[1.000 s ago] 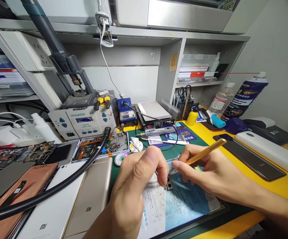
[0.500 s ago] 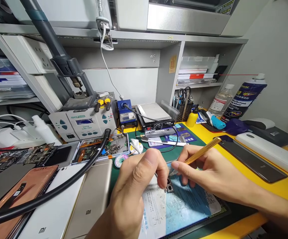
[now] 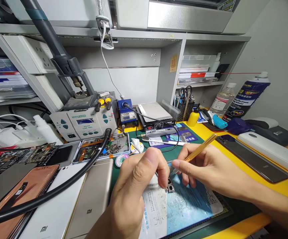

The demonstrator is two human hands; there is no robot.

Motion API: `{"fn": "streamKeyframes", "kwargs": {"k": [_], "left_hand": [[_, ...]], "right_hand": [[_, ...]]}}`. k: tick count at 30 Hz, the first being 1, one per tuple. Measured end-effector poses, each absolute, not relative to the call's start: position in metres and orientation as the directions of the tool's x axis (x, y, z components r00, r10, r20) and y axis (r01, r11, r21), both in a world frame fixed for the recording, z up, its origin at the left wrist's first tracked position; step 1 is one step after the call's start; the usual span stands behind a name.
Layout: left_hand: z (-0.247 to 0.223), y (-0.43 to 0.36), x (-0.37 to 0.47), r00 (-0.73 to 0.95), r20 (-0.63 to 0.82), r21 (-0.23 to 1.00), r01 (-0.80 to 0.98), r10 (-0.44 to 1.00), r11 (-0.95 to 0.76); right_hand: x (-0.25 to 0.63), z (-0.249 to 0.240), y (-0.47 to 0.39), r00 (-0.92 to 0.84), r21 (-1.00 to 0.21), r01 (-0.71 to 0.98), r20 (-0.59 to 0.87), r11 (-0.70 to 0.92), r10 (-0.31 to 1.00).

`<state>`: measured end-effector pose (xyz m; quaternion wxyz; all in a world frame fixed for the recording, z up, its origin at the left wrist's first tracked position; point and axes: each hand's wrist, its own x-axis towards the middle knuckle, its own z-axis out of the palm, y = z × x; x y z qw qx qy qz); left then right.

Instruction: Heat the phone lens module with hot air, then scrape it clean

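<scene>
My right hand (image 3: 203, 167) pinches a gold-coloured pen-like tool (image 3: 200, 148), its tip pointing down and left toward my other hand. My left hand (image 3: 136, 186) is closed, thumb against curled fingers; whatever it grips is hidden behind the fingers. Just right of its fingertips, a small dark camera-like module (image 3: 170, 188) shows over a blue and white printed sheet (image 3: 183, 212). The sheet lies on a green mat. Whether the module touches my left fingers cannot be made out.
Phones, including a gold one (image 3: 91, 199), lie at the left under a black hose (image 3: 66, 186). Behind are a parts tray (image 3: 124, 153), a hot-air station (image 3: 84, 123) and a blue soldering unit (image 3: 126, 113). Right are a dark phone (image 3: 255, 159) and a spray can (image 3: 248, 96).
The view has shifted slightly. The gold tool's upper end sits a little lower and further left. Both hands keep nearly the same pose.
</scene>
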<state>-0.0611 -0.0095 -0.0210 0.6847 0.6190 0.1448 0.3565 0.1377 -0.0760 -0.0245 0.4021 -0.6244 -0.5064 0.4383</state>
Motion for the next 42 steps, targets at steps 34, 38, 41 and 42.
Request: {"fn": "streamKeyframes", "kwargs": {"k": [34, 38, 41, 42], "left_hand": [[-0.0177, -0.0103, -0.0648, 0.725, 0.199, 0.960, -0.279, 0.659, 0.016], [-0.0182, -0.0101, -0.0656, 0.729, 0.200, 0.958, -0.287, 0.655, 0.027], [-0.0183, -0.0095, -0.0653, 0.732, 0.196, 0.957, -0.289, 0.653, 0.036], [-0.0183, -0.0092, -0.0650, 0.734, 0.195, 0.956, -0.290, 0.651, 0.040]], "right_hand": [[0.1385, -0.0278, -0.0724, 0.086, -0.947, 0.274, -0.147, -0.165, 0.985], [0.1389, -0.0283, -0.0726, 0.085, -0.946, 0.275, -0.155, -0.173, 0.984], [0.1392, -0.0293, -0.0727, 0.086, -0.944, 0.279, -0.157, -0.175, 0.984], [0.1392, -0.0297, -0.0727, 0.087, -0.945, 0.277, -0.156, -0.174, 0.984]]}}
